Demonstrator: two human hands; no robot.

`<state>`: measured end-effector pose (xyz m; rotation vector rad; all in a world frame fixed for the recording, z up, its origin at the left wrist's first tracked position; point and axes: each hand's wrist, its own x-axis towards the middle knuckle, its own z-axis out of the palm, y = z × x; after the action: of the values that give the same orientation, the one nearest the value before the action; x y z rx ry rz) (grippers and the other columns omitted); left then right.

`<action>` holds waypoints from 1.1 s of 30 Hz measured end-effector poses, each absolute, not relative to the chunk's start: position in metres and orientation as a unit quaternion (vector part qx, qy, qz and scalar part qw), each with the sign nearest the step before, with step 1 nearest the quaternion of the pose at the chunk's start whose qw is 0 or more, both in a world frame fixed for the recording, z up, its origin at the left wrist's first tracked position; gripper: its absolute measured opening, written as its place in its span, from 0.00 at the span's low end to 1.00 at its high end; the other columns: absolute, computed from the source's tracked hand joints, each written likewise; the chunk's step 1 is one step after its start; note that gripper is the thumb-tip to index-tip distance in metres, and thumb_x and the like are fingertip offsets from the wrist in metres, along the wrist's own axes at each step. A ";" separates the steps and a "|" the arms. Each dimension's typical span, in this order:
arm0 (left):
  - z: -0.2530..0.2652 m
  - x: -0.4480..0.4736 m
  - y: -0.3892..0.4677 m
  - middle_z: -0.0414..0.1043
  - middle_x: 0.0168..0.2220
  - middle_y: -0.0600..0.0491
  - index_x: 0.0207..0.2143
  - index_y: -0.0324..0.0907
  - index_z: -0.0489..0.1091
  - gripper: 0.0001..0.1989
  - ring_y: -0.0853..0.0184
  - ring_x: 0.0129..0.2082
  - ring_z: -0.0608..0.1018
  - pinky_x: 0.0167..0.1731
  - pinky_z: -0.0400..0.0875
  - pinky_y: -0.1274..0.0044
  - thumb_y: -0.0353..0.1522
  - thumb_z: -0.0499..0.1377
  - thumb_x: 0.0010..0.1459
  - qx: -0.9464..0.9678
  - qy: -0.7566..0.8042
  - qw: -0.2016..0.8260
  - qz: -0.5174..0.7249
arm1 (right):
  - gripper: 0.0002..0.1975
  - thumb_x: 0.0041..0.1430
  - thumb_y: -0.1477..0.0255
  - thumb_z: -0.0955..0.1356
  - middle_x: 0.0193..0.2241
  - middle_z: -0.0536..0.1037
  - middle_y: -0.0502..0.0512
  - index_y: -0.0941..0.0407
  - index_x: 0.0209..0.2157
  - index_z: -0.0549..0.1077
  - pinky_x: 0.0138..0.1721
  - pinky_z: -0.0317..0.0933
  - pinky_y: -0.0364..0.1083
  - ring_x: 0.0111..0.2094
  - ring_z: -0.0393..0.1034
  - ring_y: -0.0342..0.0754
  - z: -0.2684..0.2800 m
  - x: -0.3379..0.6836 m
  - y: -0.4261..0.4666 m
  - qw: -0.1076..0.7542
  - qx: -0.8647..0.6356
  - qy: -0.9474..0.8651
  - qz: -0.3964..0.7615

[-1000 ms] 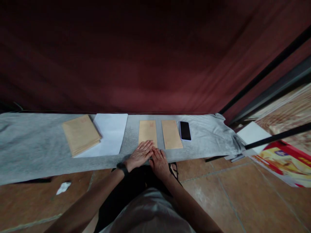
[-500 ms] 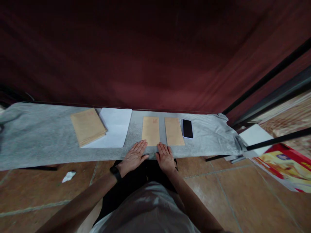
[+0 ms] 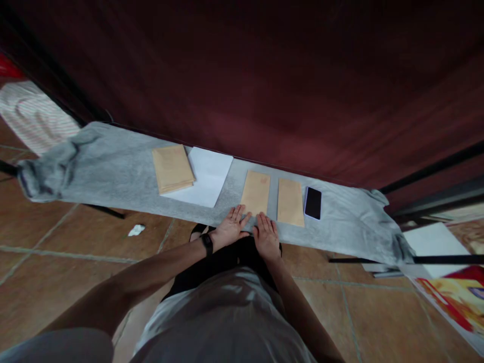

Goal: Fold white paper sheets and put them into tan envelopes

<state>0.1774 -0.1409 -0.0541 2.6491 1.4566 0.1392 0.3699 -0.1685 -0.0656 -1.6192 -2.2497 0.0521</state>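
A brown paper envelope (image 3: 257,191) lies flat on the grey cloth in front of me. My left hand (image 3: 230,228) rests at its lower left corner, fingers stretched out. At the lower right corner lies my right hand (image 3: 266,236), its fingers also flat and extended. Neither hand grips anything. Just to the right is a second brown envelope (image 3: 290,202), apart from both hands. To the left, a stack of brown envelopes (image 3: 173,169) partly covers some white paper (image 3: 212,174).
A dark-screened phone (image 3: 313,203) lies right of the second envelope. The grey cloth (image 3: 113,171) covers a narrow table against a dark red curtain (image 3: 245,91). A crumpled white scrap (image 3: 136,230) is on the tiled floor. A red and yellow box (image 3: 459,297) stands at far right.
The camera view has turned and tilted, so the table now slants down to the right. Both hands stay at the envelope's lower edge, and the envelopes keep their places on the cloth.
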 end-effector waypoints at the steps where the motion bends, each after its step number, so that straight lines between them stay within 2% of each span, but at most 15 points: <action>1: -0.055 0.177 -0.141 0.44 0.71 0.32 0.68 0.36 0.53 0.40 0.45 0.71 0.47 0.67 0.45 0.55 0.48 0.58 0.62 0.875 0.479 0.054 0.045 | 0.25 0.72 0.66 0.57 0.65 0.64 0.64 0.61 0.66 0.60 0.66 0.47 0.58 0.65 0.58 0.54 -0.066 0.373 -0.169 0.185 -0.575 -0.797 0.017; 9: -0.051 0.177 -0.144 0.45 0.70 0.31 0.68 0.32 0.53 0.38 0.45 0.71 0.49 0.67 0.47 0.55 0.46 0.56 0.64 0.864 0.497 0.063 0.041 | 0.24 0.71 0.68 0.58 0.63 0.67 0.66 0.61 0.65 0.62 0.65 0.49 0.58 0.64 0.60 0.55 -0.061 0.377 -0.169 0.187 -0.584 -0.790 0.015; 11: -0.046 0.179 -0.143 0.49 0.70 0.32 0.66 0.33 0.56 0.35 0.46 0.70 0.53 0.67 0.49 0.57 0.46 0.54 0.65 0.855 0.509 0.077 0.060 | 0.24 0.71 0.69 0.59 0.62 0.68 0.66 0.62 0.64 0.63 0.65 0.49 0.58 0.64 0.60 0.55 -0.059 0.373 -0.169 0.186 -0.591 -0.785 0.013; 16: -0.036 0.188 -0.135 0.64 0.64 0.43 0.56 0.42 0.70 0.20 0.52 0.63 0.67 0.61 0.60 0.59 0.40 0.48 0.69 0.795 0.575 0.118 0.151 | 0.23 0.71 0.70 0.60 0.63 0.68 0.66 0.62 0.63 0.65 0.65 0.49 0.58 0.63 0.61 0.56 -0.053 0.365 -0.170 0.188 -0.606 -0.773 0.013; 19: -0.034 0.195 -0.125 0.70 0.57 0.42 0.54 0.40 0.70 0.17 0.55 0.57 0.71 0.58 0.64 0.63 0.33 0.50 0.66 0.762 0.600 0.140 0.202 | 0.23 0.70 0.71 0.60 0.62 0.68 0.65 0.62 0.63 0.66 0.65 0.49 0.58 0.63 0.62 0.57 -0.052 0.362 -0.170 0.193 -0.614 -0.765 0.009; 21: -0.035 0.199 -0.117 0.73 0.53 0.41 0.56 0.38 0.67 0.19 0.56 0.55 0.73 0.57 0.65 0.64 0.30 0.52 0.63 0.738 0.619 0.152 0.221 | 0.23 0.69 0.72 0.60 0.62 0.68 0.65 0.63 0.63 0.66 0.65 0.49 0.57 0.63 0.62 0.57 -0.052 0.360 -0.170 0.194 -0.620 -0.760 0.009; 26: -0.040 0.202 -0.097 0.75 0.46 0.40 0.57 0.34 0.64 0.25 0.54 0.51 0.75 0.52 0.67 0.66 0.32 0.58 0.57 0.640 0.695 0.225 0.239 | 0.24 0.69 0.72 0.60 0.62 0.68 0.65 0.62 0.63 0.65 0.65 0.50 0.58 0.63 0.61 0.57 -0.052 0.358 -0.169 0.193 -0.624 -0.757 0.018; 30: -0.042 0.195 -0.082 0.77 0.37 0.46 0.49 0.37 0.68 0.23 0.57 0.42 0.78 0.44 0.70 0.69 0.30 0.62 0.49 0.551 0.689 0.349 0.318 | 0.23 0.68 0.72 0.61 0.61 0.70 0.65 0.62 0.62 0.66 0.66 0.48 0.56 0.62 0.62 0.55 -0.050 0.358 -0.165 0.186 -0.626 -0.757 0.023; 33: -0.042 0.192 -0.078 0.76 0.30 0.52 0.38 0.41 0.70 0.13 0.62 0.34 0.78 0.36 0.70 0.72 0.31 0.61 0.46 0.530 0.664 0.398 0.347 | 0.21 0.67 0.72 0.62 0.58 0.72 0.64 0.61 0.60 0.68 0.65 0.51 0.56 0.60 0.64 0.55 -0.047 0.357 -0.160 0.192 -0.629 -0.754 0.020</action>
<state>0.1918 -0.0779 -0.0418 1.3413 1.6825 0.8780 0.3573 -0.1595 -0.0467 -1.7647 -2.1157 0.0568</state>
